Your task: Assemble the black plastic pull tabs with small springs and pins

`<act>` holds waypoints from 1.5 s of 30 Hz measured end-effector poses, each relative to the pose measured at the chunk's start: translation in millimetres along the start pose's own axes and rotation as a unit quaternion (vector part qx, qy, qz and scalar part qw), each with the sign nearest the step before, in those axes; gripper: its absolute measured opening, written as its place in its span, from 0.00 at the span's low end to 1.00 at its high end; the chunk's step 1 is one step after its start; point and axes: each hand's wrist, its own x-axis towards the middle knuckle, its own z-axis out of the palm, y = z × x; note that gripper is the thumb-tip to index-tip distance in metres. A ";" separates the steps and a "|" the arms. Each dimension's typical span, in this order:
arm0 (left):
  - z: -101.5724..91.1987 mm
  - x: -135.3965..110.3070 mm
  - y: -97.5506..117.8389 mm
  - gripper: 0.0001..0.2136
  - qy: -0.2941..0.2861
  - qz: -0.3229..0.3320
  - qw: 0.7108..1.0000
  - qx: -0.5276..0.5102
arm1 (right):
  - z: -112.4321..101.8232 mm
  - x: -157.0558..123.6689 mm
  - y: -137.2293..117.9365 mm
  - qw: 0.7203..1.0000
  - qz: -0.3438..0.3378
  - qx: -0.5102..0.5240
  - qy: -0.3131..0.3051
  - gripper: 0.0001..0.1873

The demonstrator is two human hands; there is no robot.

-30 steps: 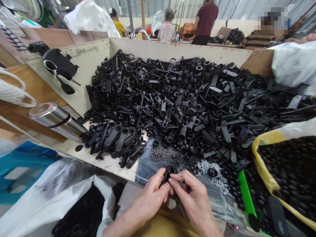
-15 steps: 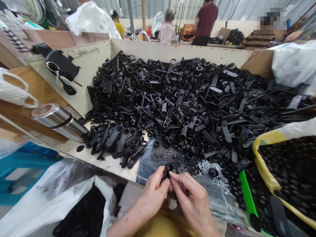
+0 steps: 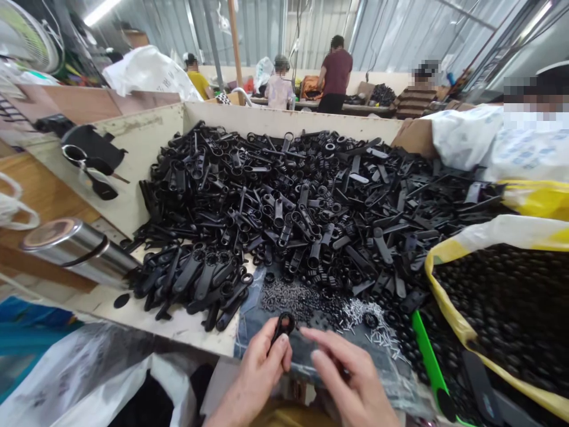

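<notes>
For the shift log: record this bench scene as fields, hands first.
left hand: grips a black plastic ring-ended part
right hand: open, fingers spread, holding nothing visible
things: denim cloth beneath the hands, bearing tiny black pieces and metal pins
rest: pale-walled bin heaped with black plastic parts; steel flask; yellow-edged bag; person in maroon shirt
</notes>
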 end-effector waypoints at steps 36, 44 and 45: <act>8.8 -1.3 -2.1 0.37 0.053 -0.060 0.993 -0.090 | 7.4 3.2 -0.9 0.989 -0.057 -0.090 -0.104 0.24; 8.9 -5.4 -23.1 0.31 0.125 -0.065 0.988 -0.065 | 6.7 5.6 -3.4 0.974 -0.042 -0.155 -0.161 0.25; 9.9 -4.5 -26.0 0.30 0.133 -0.060 0.988 -0.049 | 9.5 5.2 -3.2 0.970 -0.046 -0.180 -0.158 0.26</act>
